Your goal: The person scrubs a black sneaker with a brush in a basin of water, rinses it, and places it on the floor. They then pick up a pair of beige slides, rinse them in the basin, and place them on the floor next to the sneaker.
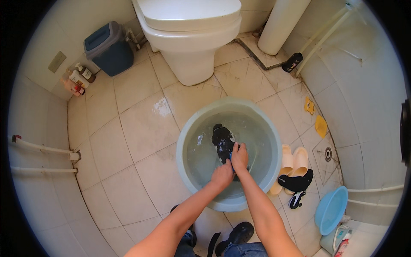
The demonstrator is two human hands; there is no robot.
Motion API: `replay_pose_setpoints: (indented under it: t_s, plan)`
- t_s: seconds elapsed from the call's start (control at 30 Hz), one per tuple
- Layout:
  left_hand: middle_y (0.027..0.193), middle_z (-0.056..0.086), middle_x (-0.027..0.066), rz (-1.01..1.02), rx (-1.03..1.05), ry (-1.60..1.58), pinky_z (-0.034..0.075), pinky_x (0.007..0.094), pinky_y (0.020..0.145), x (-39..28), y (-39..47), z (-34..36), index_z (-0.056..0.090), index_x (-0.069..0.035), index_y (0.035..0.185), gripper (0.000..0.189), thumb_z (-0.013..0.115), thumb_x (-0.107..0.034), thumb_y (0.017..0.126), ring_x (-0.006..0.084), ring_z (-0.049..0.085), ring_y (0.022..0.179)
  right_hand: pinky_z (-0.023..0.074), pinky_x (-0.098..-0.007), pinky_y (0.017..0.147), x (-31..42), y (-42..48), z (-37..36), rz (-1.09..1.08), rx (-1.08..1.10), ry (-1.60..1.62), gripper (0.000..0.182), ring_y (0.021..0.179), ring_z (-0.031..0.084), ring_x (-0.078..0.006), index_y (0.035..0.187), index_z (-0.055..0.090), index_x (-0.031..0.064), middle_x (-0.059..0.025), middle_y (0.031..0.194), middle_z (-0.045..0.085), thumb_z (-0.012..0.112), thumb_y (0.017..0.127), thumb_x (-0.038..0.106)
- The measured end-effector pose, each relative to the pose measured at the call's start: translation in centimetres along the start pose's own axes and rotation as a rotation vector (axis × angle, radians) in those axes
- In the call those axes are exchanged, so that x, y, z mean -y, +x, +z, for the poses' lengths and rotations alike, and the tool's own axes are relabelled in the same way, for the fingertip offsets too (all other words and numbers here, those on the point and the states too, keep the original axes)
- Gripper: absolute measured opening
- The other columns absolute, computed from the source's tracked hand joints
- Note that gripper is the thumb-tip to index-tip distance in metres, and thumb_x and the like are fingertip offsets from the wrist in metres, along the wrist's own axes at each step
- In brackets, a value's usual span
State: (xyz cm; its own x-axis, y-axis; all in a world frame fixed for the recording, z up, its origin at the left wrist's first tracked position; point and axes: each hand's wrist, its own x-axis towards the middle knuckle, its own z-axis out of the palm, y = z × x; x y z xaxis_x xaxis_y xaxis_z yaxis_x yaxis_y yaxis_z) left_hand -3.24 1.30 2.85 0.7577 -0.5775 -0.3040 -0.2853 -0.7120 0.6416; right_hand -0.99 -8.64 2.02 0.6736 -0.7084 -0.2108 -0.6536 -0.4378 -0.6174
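A large pale plastic basin point(182, 167) of water stands on the tiled floor before me. In it lies a black fabric item point(222, 139) with white patches, wet and seemingly partly under water; its exact kind is unclear. My left hand point(222, 175) grips its near end from the left, thumb on top. My right hand point(240, 157) holds the same end from the right, close beside the left. A bit of blue shows between the hands. Outside the basin, at right, a black fabric piece point(295, 183) and a black-and-white item point(297, 199) lie by cream slippers point(300, 160).
A toilet point(196, 41) stands beyond the basin, a blue bin point(112, 54) to its left. Bottles point(78, 78) stand by the left wall. At right are a black bottle point(292, 62), a floor drain point(327, 154), a blue basin point(331, 210) and a pail point(334, 239).
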Motion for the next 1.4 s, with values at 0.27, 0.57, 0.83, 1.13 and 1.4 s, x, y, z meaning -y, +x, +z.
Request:
replay_pose_setpoints:
  t_s: [0.27, 0.57, 0.83, 1.13, 1.4]
  plan:
    - [0.075, 0.061, 0.0220, -0.009, 0.052, 0.033, 0.048, 0.0478, 0.060, 1.6, 0.8, 0.1, 0.052, 0.001, 0.098, 0.029, 0.054, -0.021, 0.079, 0.0390, 0.060, 0.067, 0.0436, -0.0483, 0.073, 0.3, 0.3, 0.5, -0.018, 0.174, -0.161, 0.026, 0.082, 0.057, -0.0412, 0.093, 0.058, 0.0019, -0.0243, 0.085, 0.059, 0.042, 0.083, 0.020]
    - [0.078, 0.061, 0.0075, -0.131, 0.296, -0.607, 0.046, 0.0287, 0.066, 2.5, 2.5, -2.2, 0.048, -0.002, 0.109, 0.038, 0.060, -0.027, 0.083, 0.0158, 0.058, 0.069, 0.0441, -0.0300, 0.067, -4.5, 5.6, -2.3, 0.270, -0.151, 0.725, 0.039, 0.070, 0.055, -0.0183, 0.086, 0.056, -0.0034, -0.0091, 0.073, 0.058, 0.064, 0.078, 0.034]
    - [0.068, 0.061, 0.0140, -0.026, 0.074, -0.230, 0.048, 0.0386, 0.052, 1.8, 1.8, 1.8, 0.047, 0.000, 0.098, 0.022, 0.051, -0.016, 0.084, 0.0251, 0.061, 0.059, 0.0413, -0.0330, 0.084, -1.4, 0.0, -2.4, 0.519, 0.126, 0.870, 0.088, 0.097, 0.049, -0.0240, 0.122, 0.027, -0.0052, -0.0183, 0.114, 0.044, 0.079, 0.061, 0.031]
    - [0.063, 0.059, 0.0190, 0.234, 0.075, 0.139, 0.046, 0.0469, 0.053, -1.7, 0.0, -1.0, 0.050, -0.002, 0.084, 0.015, 0.050, -0.015, 0.077, 0.0362, 0.059, 0.060, 0.0437, -0.0338, 0.066, -3.4, 0.5, -1.0, 0.581, 0.283, 0.710, 0.044, 0.075, 0.053, -0.0201, 0.095, 0.051, -0.0062, -0.0131, 0.086, 0.056, 0.058, 0.074, 0.032]
    - [0.068, 0.062, 0.0145, -0.050, 0.240, -0.639, 0.049, 0.0359, 0.053, 0.3, 0.6, -1.0, 0.052, 0.000, 0.087, 0.040, 0.038, -0.038, 0.091, 0.0255, 0.061, 0.058, 0.0448, -0.0332, 0.075, -3.6, 2.0, -4.0, 0.511, 0.446, 1.072, 0.068, 0.086, 0.055, -0.0201, 0.105, 0.052, 0.0010, -0.0100, 0.093, 0.059, 0.060, 0.071, 0.060]
